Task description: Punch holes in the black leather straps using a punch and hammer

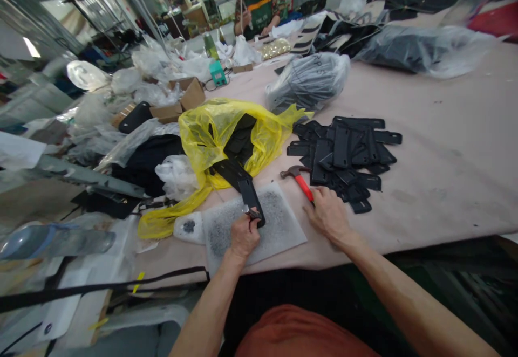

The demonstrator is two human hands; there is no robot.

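Observation:
My left hand [244, 235] is closed around a small metal tool [252, 213], perhaps a punch, at the near end of a black strap piece [247, 191]. That end lies on a pale, speckled board [279, 217], while the far part reaches towards a yellow plastic bag [198, 136] with more black pieces inside. To the right, my right hand [329, 212] is wrapped around the red handle of a claw hammer [303, 184], whose head rests near the board's far corner. Some fingers of my right hand are hidden behind the hand.
A heap of black strap pieces [343, 152] lies right of the hammer. Behind it sits a plastic-wrapped grey bundle [309, 79]. Cardboard [190, 95] and clear bags crowd the left. Across the table a person [259, 9] sits. The table's near edge runs before me.

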